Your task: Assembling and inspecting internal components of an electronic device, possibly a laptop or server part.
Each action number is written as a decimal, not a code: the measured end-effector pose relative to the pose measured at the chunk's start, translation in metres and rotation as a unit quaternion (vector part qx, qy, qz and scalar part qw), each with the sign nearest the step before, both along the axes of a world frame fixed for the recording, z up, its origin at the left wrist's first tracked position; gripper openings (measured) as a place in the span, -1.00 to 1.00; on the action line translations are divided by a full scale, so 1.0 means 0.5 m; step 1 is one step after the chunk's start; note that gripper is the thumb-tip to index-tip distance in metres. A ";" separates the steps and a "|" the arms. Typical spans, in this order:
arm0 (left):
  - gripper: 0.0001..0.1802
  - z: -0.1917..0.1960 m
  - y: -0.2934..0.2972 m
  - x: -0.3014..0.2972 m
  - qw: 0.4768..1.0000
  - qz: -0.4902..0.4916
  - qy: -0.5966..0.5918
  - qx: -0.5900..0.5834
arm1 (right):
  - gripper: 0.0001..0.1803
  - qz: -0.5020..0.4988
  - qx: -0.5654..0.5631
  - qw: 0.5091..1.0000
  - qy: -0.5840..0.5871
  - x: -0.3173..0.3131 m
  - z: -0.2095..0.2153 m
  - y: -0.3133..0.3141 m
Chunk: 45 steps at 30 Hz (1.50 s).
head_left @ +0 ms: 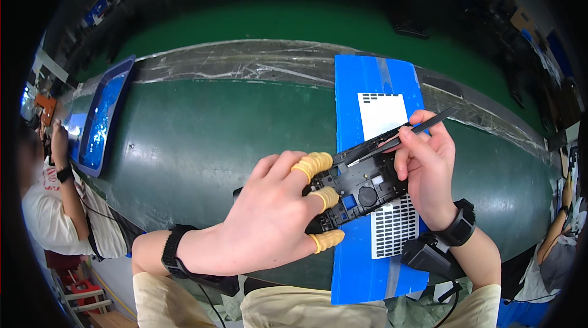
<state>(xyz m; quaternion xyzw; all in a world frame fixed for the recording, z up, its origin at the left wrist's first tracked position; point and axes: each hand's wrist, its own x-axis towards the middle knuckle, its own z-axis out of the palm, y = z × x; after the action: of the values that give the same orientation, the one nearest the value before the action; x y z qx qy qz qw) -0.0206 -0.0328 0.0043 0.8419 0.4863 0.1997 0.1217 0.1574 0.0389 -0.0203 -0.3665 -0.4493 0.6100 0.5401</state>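
Observation:
A black plastic device housing (367, 190) with open inner workings is held over a blue board (352, 267). My left hand (275, 205), with yellow ribbed finger cots on several fingertips, grips its left end. Between the thumb and fingers of my right hand (429, 159) are dark tweezers (432, 121), their tips pointing down and left into the housing's upper part. Whether the tips hold anything is too small to tell. Beneath the housing, a white sheet of small black rectangular stickers (395, 230) lies on the board, its middle hidden.
A blue tray (101, 144) stands at the left of the green table (184, 132), near a co-worker (67, 205). Clear film (245, 61) runs along the table's far edge. A black boxy device (425, 257) with a cable is by my right wrist. Another person's arm (554, 230) shows at right.

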 end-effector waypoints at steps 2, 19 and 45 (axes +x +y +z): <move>-0.69 0.001 -0.001 0.001 0.997 -0.065 0.033 0.020 | -0.79 0.007 -0.016 1.000 0.022 0.003 -0.002 0.000; 0.15 -0.011 -0.118 -0.077 0.994 0.095 -0.015 -0.058 | -0.86 -0.050 0.010 0.996 0.075 0.109 0.027 -0.012; -0.02 0.027 0.054 -0.208 0.932 0.302 0.200 0.006 | -0.88 -0.055 -0.017 0.994 0.093 0.149 -0.016 -0.010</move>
<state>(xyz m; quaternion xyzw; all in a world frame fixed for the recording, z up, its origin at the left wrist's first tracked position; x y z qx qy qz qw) -0.1246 -0.0059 0.0178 0.6783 0.7309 0.0574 -0.0489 0.2320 0.0337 -0.0284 -0.3415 -0.3655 0.6182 0.6063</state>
